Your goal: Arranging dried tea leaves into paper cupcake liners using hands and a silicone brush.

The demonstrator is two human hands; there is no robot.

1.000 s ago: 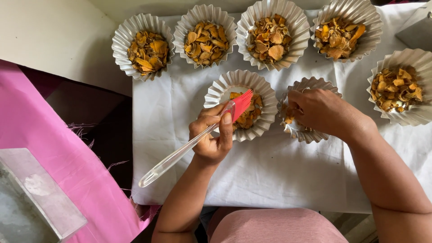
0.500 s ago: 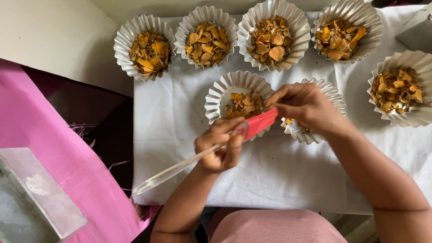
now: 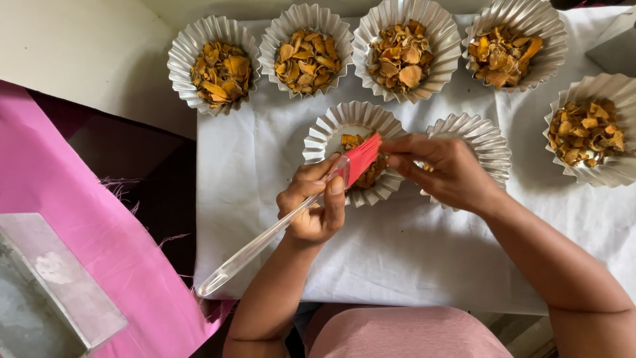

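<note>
Five cups look full. The left hand clamps a brush over the part-filled cup; right hand pinches its bristles; the 3 o'clock cup looks unfilled.

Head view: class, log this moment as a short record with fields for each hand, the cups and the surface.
Left hand: grips a brush with a clear handle and red bristles, the bristles over the near fluted cup.
Right hand: fingertips at the red bristles, covering part of another cup.
Filled cups: five, holding orange-yellow dried pieces, e.g. the far-left one.
Surface: white cloth; pink cloth to the left.
</note>
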